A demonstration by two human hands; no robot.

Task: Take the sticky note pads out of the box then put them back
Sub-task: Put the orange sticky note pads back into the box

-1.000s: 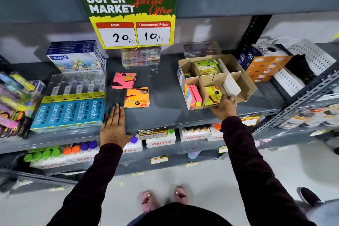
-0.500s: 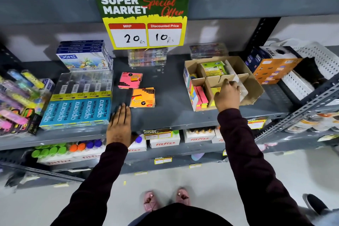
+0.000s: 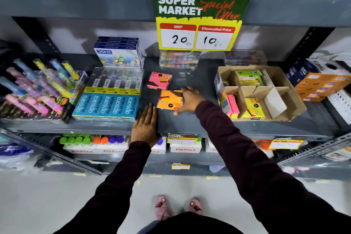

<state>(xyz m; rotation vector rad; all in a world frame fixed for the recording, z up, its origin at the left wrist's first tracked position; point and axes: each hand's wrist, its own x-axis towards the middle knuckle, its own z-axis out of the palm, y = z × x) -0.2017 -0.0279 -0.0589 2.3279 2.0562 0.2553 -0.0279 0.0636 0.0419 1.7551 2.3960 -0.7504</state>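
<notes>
Right hand [image 3: 187, 100] spread open over orange pad [image 3: 169, 99], left hand [image 3: 145, 124] flat, "apsara PLATINUM" boxes [image 3: 106, 107]

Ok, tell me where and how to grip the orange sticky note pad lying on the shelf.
Pinch the orange sticky note pad across its near and far edges, coming from the right, where the right hand hovers open. It lies flat, apart from the pink pad, edges exposed.

bare shelf [image 3: 197, 119] lies between the apsara packs [image 3: 107, 107] on the left and the cardboard box [image 3: 284, 108] on the right; the price sign [image 3: 199, 23] hangs low above.
</notes>
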